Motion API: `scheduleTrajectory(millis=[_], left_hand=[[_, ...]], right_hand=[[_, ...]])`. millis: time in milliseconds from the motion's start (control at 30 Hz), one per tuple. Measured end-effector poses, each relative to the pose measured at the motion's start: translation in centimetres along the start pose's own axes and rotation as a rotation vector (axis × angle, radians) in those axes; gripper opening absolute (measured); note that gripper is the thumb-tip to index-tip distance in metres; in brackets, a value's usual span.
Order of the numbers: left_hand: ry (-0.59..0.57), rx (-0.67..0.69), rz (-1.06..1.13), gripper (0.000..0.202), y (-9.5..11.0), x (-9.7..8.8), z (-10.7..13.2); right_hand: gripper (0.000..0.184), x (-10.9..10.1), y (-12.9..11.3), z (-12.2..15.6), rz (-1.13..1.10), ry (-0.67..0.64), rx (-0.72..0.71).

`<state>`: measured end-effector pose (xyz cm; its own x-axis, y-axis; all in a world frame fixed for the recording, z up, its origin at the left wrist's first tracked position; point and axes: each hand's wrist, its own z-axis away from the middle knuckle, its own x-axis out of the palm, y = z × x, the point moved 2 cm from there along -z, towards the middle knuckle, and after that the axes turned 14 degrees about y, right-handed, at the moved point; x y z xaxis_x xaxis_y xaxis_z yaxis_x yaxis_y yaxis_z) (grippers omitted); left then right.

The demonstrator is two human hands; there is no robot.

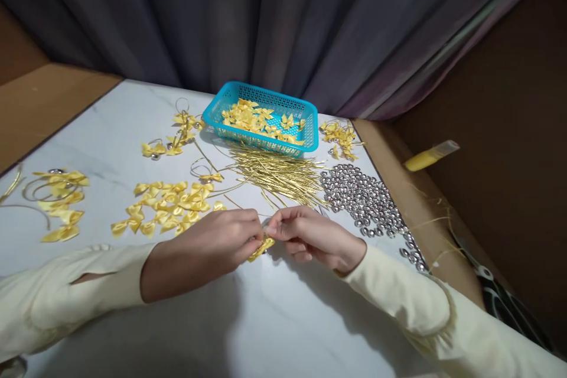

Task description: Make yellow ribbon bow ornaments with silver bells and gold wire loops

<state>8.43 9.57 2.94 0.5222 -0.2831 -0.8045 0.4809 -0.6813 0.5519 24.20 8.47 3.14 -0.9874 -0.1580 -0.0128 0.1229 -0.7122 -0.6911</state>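
Note:
My left hand (221,239) is closed, its fingertips pinched on a yellow satin ribbon bow (262,249) just above the tabletop. My right hand (312,236) meets it from the other side, thumb and forefinger pinched together on what looks like a thin gold cord at the bow. The fingers partly cover the bow and most of the cord. Left of my hands lie several loose yellow bows (166,207). Beyond my fingers is a heap of gold metallic cords (279,174), and to the right spreads a pile of small shiny silver bell-like beads (363,195).
A blue plastic basket (313,140) with yellow bows stands at the back. Looped cords with bows and beads lie in clusters at far left (64,204), back left (179,133) and back right (340,136). Scissors (505,301) and a yellow-bodied tube (429,156) are at right.

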Motion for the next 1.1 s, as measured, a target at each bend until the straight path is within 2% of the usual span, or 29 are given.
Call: scheduleTrajectory(millis=[133, 167, 267, 300, 367, 467, 567, 733, 933, 1100], left_hand=[[-0.003, -0.093, 0.003, 0.023, -0.4, -0.1, -0.4], [-0.006, -0.133, 0.028, 0.024, -0.6, -0.3, -0.5], [-0.038, -0.287, 0.148, 0.021, -1.1, -0.6, -0.8], [-0.069, -0.342, 0.191, 0.02, -1.2, -0.6, -0.8], [-0.149, -0.426, 0.271, 0.018, -1.4, -0.6, -0.8], [-0.287, -0.503, 0.392, 0.016, -1.7, -0.3, -0.8], [-0.407, -0.562, 0.493, 0.012, -2.1, 0.0, -0.9], [-0.614, -0.636, 0.658, 0.014, -2.8, 0.4, -1.2], [-0.667, -0.823, 0.852, 0.013, -3.7, 1.1, -0.9], [-0.656, -0.835, 0.939, 0.013, -4.0, 1.5, -0.9]], right_hand=[[0.014, 0.9, 0.4, 0.4, 0.049, 0.162, -0.148], [0.014, 1.1, 0.7, 0.5, 0.078, 0.224, -0.235], [0.014, 1.7, 1.7, 0.8, 0.239, 0.447, -0.703], [0.013, 1.9, 2.2, 0.9, 0.281, 0.486, -0.82], [0.013, 2.2, 3.1, 0.9, 0.32, 0.53, -0.985], [0.013, 2.6, 4.3, 0.9, 0.39, 0.524, -1.14], [0.016, 2.6, 5.1, 0.8, 0.482, 0.451, -1.275], [0.022, 2.1, 5.9, 0.5, 0.606, 0.393, -1.409], [0.027, 1.6, 6.0, 0.4, 0.768, 0.405, -1.564], [0.026, 1.4, 5.8, 0.2, 0.849, 0.427, -1.587]])
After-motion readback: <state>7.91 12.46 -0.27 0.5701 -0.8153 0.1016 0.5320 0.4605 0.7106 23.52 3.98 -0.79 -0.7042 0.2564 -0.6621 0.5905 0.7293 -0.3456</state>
